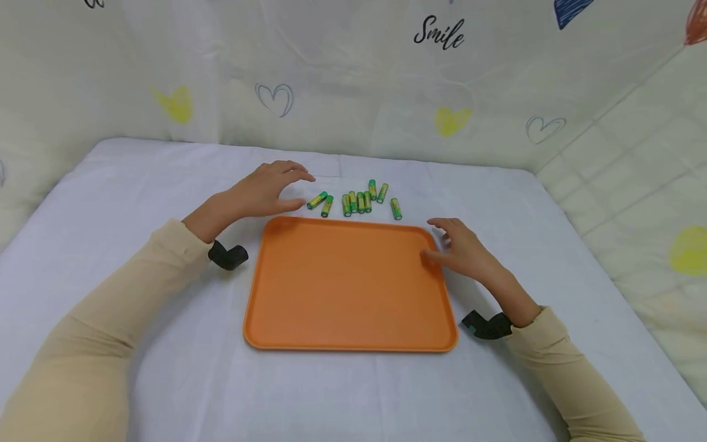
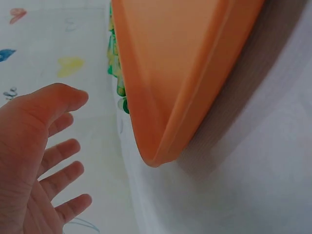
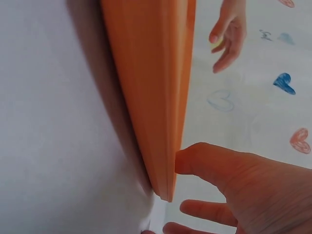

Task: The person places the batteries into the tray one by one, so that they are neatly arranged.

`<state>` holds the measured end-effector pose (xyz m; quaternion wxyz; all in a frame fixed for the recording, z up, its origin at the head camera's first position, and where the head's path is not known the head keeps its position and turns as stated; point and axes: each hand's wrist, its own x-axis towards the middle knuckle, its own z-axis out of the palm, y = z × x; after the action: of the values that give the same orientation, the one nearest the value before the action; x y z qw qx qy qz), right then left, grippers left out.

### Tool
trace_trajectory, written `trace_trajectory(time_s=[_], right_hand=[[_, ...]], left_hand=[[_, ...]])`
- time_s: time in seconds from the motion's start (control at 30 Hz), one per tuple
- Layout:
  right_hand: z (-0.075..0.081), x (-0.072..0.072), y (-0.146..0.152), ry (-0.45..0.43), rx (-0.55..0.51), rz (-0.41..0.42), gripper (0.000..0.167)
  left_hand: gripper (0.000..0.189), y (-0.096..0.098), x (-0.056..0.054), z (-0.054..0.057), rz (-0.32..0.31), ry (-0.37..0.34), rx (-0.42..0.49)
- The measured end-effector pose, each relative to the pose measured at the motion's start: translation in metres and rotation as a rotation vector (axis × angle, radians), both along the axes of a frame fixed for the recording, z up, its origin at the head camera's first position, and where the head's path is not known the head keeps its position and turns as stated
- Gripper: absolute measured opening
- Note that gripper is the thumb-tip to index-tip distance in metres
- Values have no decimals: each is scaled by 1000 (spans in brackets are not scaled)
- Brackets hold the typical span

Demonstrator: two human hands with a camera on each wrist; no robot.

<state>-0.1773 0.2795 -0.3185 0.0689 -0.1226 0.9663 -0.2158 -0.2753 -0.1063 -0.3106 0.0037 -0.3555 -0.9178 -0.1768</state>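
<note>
An orange tray (image 1: 353,288) lies on the white-covered table, its inside bare. Just beyond its far rim is a loose group of several green-and-yellow batteries (image 1: 353,202), some side by side. My left hand (image 1: 265,190) hovers near the leftmost batteries, fingers spread and holding nothing; the left wrist view also shows this hand (image 2: 29,151) apart from the tray corner. Over the tray's far right corner is my right hand (image 1: 464,248), fingers relaxed with nothing in them. Its thumb (image 3: 200,158) overlaps the tray's edge in the right wrist view.
White cloth (image 1: 331,393) covers the table. Behind it hangs a pale backdrop (image 1: 353,92) printed with hearts and lettering. Dark wrist-worn devices sit on the left wrist (image 1: 227,255) and the right wrist (image 1: 487,325).
</note>
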Motion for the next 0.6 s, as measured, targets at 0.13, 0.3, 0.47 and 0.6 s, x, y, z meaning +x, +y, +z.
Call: trace_trajectory(time_s=[0.13, 0.3, 0.47, 0.6], right_hand=[[-1, 0, 2, 27, -47, -1, 59], [-4, 0, 4, 53, -97, -2, 52], [-5, -2, 7, 36, -137, -29, 48], [-4, -2, 6, -29, -182, -73, 46]], left_hand=[[48, 0, -7, -1, -80, -110, 49], [51, 3, -13, -3, -121, -241, 100], [54, 5, -17, -5, -161, -324, 147], [60, 6, -22, -7, -158, -397, 142]])
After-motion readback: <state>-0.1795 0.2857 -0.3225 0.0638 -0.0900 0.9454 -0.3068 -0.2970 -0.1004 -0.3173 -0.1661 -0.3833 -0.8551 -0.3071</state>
